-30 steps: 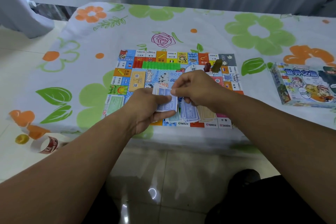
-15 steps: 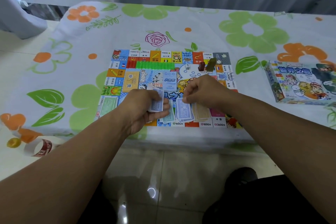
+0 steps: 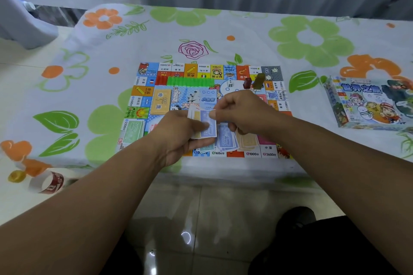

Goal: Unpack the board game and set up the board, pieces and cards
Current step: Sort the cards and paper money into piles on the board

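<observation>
- My left hand (image 3: 178, 140) holds a small stack of paper notes (image 3: 204, 126) above the near part of the board (image 3: 143, 87). The thumb lies across the front of the stack and the other fingers are curled behind and under it, so the stack sits between thumb and fingers.
- My right hand (image 3: 242, 110) is just beside the left one and touches the same stack. Its thumb and forefinger are pressed together on the top right corner of the front note, which is a blue one. The other fingers are curled in under the palm.
- Below both hands, on the near edge of the board, lies a pile of blue notes (image 3: 225, 139), and just beside it on the right a pile of tan notes (image 3: 247, 140).
- A pile of green notes (image 3: 133, 130) lies at the near left corner of the board.
- A row of green houses (image 3: 190, 81) stands along the far side, with red houses (image 3: 161, 78) just beside its left end.
- A white die (image 3: 230, 83), a red token (image 3: 247, 83) and an olive token (image 3: 259, 78) are near the far right corner.
- A yellow card deck (image 3: 159, 102) lies left of the centre.
- The game box (image 3: 366, 105) lies on the worktop (image 3: 223, 29), well apart to the right of the board.
</observation>
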Action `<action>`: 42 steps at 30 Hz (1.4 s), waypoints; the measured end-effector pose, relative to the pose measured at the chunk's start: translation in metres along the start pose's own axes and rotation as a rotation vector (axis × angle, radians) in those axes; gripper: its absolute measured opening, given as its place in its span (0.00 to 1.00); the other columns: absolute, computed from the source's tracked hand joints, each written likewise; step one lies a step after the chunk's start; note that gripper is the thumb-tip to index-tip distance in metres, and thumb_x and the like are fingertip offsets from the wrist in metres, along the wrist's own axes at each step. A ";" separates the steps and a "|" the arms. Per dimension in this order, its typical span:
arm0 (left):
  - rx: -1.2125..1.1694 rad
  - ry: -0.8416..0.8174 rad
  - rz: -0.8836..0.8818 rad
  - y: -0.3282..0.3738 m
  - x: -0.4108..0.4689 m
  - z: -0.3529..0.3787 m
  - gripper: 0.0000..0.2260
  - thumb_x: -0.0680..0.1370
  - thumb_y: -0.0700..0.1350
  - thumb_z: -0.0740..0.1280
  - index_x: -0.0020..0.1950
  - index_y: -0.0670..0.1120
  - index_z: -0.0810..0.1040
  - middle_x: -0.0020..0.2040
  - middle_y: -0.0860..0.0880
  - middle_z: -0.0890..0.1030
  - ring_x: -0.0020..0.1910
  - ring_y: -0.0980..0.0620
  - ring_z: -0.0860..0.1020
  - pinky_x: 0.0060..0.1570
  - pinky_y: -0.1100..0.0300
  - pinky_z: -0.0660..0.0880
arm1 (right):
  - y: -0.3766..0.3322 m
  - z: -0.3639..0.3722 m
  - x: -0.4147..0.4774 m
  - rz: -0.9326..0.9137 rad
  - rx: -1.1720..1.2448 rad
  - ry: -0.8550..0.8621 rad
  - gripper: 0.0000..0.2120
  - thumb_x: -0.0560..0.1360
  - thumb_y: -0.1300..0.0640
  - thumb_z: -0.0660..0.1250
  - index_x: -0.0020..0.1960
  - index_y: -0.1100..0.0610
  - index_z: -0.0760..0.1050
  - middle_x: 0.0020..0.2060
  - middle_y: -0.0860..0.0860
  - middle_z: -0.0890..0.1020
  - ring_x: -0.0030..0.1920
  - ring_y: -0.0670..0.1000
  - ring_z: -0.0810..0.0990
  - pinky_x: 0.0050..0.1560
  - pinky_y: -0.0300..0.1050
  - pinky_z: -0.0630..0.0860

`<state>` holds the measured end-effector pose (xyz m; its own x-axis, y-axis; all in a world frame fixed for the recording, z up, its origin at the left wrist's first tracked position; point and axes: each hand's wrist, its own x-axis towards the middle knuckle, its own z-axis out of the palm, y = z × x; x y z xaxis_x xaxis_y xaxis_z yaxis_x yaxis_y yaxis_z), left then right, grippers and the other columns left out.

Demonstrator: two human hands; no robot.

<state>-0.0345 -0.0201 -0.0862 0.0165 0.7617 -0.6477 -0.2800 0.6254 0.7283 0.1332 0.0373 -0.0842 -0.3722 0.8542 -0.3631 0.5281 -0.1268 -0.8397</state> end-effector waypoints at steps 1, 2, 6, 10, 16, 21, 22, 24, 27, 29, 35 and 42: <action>0.008 -0.012 -0.001 0.000 0.000 0.001 0.10 0.78 0.29 0.66 0.57 0.37 0.80 0.53 0.40 0.85 0.51 0.43 0.85 0.43 0.53 0.84 | 0.000 0.001 0.000 -0.006 0.001 0.007 0.09 0.75 0.55 0.74 0.50 0.61 0.81 0.26 0.46 0.79 0.26 0.45 0.75 0.25 0.39 0.69; 0.015 -0.020 -0.003 -0.001 0.000 0.001 0.09 0.78 0.30 0.67 0.56 0.38 0.80 0.53 0.41 0.86 0.51 0.43 0.85 0.44 0.53 0.84 | -0.001 0.002 0.000 -0.012 -0.001 0.016 0.08 0.75 0.57 0.75 0.50 0.61 0.81 0.27 0.47 0.79 0.26 0.46 0.75 0.25 0.39 0.69; -0.003 0.004 -0.009 0.000 0.003 0.001 0.08 0.79 0.31 0.66 0.56 0.38 0.79 0.49 0.41 0.86 0.48 0.43 0.86 0.47 0.49 0.84 | 0.000 -0.006 0.002 0.010 0.019 0.095 0.05 0.75 0.61 0.75 0.47 0.60 0.81 0.31 0.52 0.80 0.27 0.47 0.75 0.25 0.39 0.69; 0.002 0.075 -0.022 0.002 0.006 -0.006 0.07 0.81 0.34 0.63 0.57 0.35 0.76 0.50 0.37 0.85 0.48 0.42 0.86 0.45 0.50 0.84 | 0.007 -0.016 0.003 0.082 -0.046 0.096 0.04 0.75 0.62 0.75 0.47 0.61 0.81 0.29 0.52 0.79 0.27 0.48 0.73 0.25 0.39 0.68; -0.072 0.052 -0.048 0.004 0.003 -0.004 0.09 0.80 0.35 0.59 0.59 0.37 0.74 0.51 0.36 0.85 0.50 0.40 0.85 0.45 0.48 0.84 | 0.013 -0.010 0.001 0.111 -0.204 0.035 0.04 0.74 0.60 0.76 0.44 0.56 0.81 0.32 0.50 0.80 0.29 0.46 0.76 0.27 0.36 0.70; -0.058 0.037 -0.036 0.003 0.002 -0.002 0.12 0.81 0.32 0.58 0.63 0.34 0.72 0.53 0.35 0.84 0.49 0.41 0.85 0.42 0.49 0.84 | 0.014 -0.010 0.005 0.075 -0.217 0.086 0.08 0.72 0.62 0.77 0.49 0.58 0.81 0.40 0.52 0.82 0.39 0.49 0.80 0.36 0.40 0.73; -0.054 0.036 -0.027 0.002 0.002 -0.001 0.12 0.81 0.31 0.59 0.64 0.34 0.72 0.55 0.35 0.83 0.50 0.40 0.85 0.40 0.49 0.84 | 0.014 -0.011 0.005 0.061 -0.204 0.090 0.08 0.72 0.62 0.77 0.50 0.58 0.82 0.40 0.52 0.82 0.39 0.48 0.80 0.36 0.40 0.73; -0.046 0.037 -0.009 0.003 0.001 0.001 0.13 0.80 0.29 0.61 0.63 0.35 0.73 0.57 0.36 0.82 0.50 0.40 0.84 0.38 0.51 0.83 | 0.012 -0.011 0.003 0.028 -0.158 0.077 0.06 0.74 0.61 0.76 0.49 0.59 0.82 0.35 0.49 0.80 0.33 0.43 0.78 0.32 0.38 0.71; -0.026 0.020 -0.013 0.003 0.001 0.005 0.12 0.79 0.29 0.64 0.62 0.36 0.76 0.56 0.38 0.83 0.50 0.41 0.84 0.39 0.52 0.84 | 0.008 -0.009 -0.001 0.015 -0.040 0.029 0.07 0.77 0.55 0.73 0.48 0.60 0.82 0.34 0.50 0.82 0.26 0.44 0.74 0.25 0.37 0.69; -0.013 0.000 -0.020 0.002 0.001 0.007 0.10 0.79 0.30 0.64 0.60 0.36 0.77 0.55 0.38 0.83 0.49 0.42 0.84 0.40 0.52 0.84 | 0.005 -0.008 -0.002 0.011 0.010 0.020 0.09 0.77 0.53 0.72 0.49 0.60 0.82 0.36 0.51 0.84 0.27 0.46 0.75 0.25 0.39 0.69; 0.011 -0.040 -0.029 0.000 0.004 0.015 0.09 0.79 0.31 0.66 0.58 0.36 0.80 0.53 0.40 0.85 0.50 0.43 0.85 0.41 0.54 0.84 | 0.006 -0.014 -0.004 0.011 0.023 0.030 0.03 0.76 0.60 0.74 0.48 0.58 0.81 0.33 0.52 0.82 0.26 0.45 0.75 0.25 0.39 0.69; 0.037 -0.011 -0.044 -0.001 0.008 0.020 0.06 0.80 0.32 0.65 0.55 0.36 0.79 0.49 0.39 0.86 0.46 0.43 0.86 0.43 0.51 0.84 | 0.013 -0.031 -0.009 0.084 -0.006 0.091 0.02 0.75 0.62 0.73 0.46 0.60 0.82 0.31 0.51 0.81 0.28 0.47 0.73 0.24 0.38 0.68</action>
<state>-0.0144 -0.0109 -0.0879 0.0384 0.7349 -0.6770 -0.2428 0.6641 0.7071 0.1668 0.0441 -0.0791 -0.2560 0.8830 -0.3935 0.5589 -0.1969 -0.8055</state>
